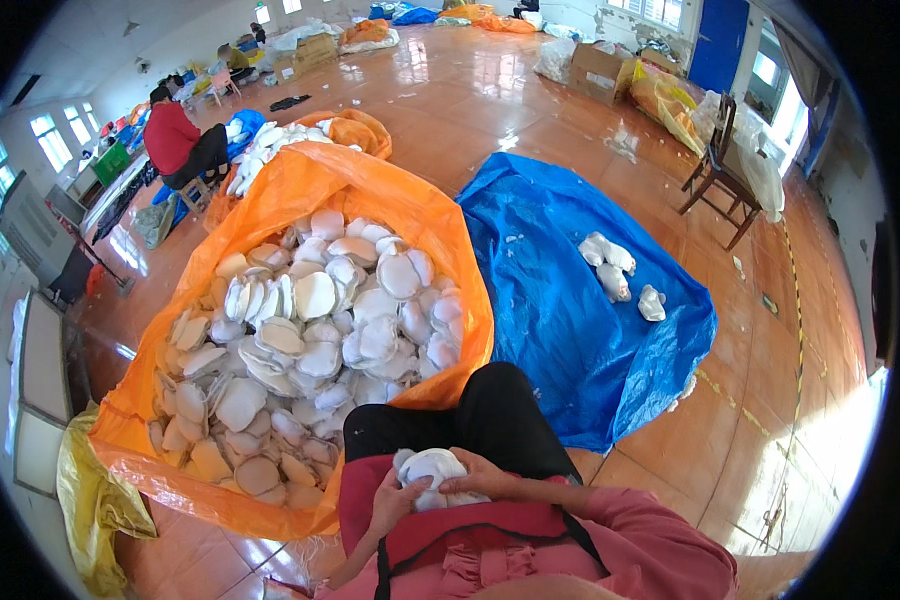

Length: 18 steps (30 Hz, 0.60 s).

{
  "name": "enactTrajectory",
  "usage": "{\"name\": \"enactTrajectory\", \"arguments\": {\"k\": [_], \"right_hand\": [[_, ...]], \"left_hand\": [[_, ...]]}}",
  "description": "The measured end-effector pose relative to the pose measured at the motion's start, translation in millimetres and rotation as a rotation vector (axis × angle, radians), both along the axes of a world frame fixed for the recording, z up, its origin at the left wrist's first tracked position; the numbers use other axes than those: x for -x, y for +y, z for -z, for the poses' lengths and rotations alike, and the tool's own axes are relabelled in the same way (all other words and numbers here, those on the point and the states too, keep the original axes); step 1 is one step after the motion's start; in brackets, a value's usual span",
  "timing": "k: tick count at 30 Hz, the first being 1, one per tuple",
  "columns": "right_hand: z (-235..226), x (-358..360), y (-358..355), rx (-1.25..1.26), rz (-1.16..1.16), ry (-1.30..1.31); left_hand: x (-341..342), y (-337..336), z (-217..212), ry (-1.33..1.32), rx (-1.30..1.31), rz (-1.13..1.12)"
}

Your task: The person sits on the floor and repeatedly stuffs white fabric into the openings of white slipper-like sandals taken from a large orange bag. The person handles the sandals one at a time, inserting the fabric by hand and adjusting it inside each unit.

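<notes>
A soft white plush piece (431, 467) with small rounded bumps rests in my lap, between both hands. My left hand (394, 502) grips its left side, fingers closed on the fabric. From the other side my right hand (478, 474) pinches it with thumb and fingers. In front of me to the left, a big orange sack (370, 185) lies spread wide, filled with many flat rounded white fabric pieces (315, 295). Several white plush pieces (610, 262) like the one I hold lie on a blue tarp (550, 330) to the right of the sack.
A wooden chair (722, 175) stands at the right. Yellow sheeting (95, 500) lies at the lower left. A person in red (173, 132) sits on a low stool by another pile of white pieces at the far left. Cardboard boxes (598, 72) and bags line the far wall.
</notes>
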State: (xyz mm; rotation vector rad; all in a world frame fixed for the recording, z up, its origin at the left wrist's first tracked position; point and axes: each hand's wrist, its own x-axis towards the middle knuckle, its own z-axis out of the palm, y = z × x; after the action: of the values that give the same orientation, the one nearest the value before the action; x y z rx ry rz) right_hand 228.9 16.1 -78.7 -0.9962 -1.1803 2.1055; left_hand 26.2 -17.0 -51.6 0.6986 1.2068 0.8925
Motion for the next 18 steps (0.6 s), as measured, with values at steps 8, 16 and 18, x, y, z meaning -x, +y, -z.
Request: {"name": "enactTrajectory", "arguments": {"k": [8, 16, 18], "right_hand": [[14.1, 1.3, -2.5, 0.025, 0.079, -0.084], [4.7, 2.0, -6.0, -0.065, 0.091, -0.189], [2.6, 2.0, -5.2, -0.047, 0.090, -0.235]], "left_hand": [[-11.2, 5.9, 2.8, 0.192, -0.022, -0.016], [-6.3, 6.5, 16.2, 0.045, 0.011, 0.037], [-8.6, 10.7, 5.2, 0.056, 0.015, 0.063]]}}
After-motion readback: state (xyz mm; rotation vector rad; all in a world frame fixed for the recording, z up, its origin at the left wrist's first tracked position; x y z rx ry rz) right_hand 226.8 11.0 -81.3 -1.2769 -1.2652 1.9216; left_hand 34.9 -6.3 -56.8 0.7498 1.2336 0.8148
